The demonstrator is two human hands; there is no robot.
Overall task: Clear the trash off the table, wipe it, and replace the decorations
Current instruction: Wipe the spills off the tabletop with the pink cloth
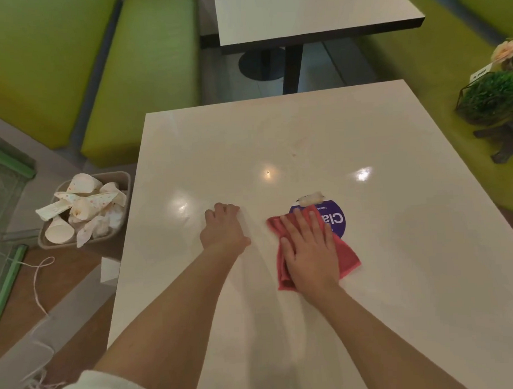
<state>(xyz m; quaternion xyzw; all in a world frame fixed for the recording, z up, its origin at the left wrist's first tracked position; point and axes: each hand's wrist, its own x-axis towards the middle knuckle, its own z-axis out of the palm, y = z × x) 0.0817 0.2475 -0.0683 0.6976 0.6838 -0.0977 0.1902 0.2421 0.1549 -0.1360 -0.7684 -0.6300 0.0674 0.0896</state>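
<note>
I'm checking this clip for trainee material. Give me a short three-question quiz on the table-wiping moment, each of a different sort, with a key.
1. True or false: the right hand lies flat on the red cloth.
2. Where is the trash now? A) spread on the table B) in the tray left of the table C) on the green bench
3. Fill in: the potted plant stands on the ____, not on the table.

Key
1. True; the left hand rests on the table beside it.
2. B
3. Green bench on the right.
</note>
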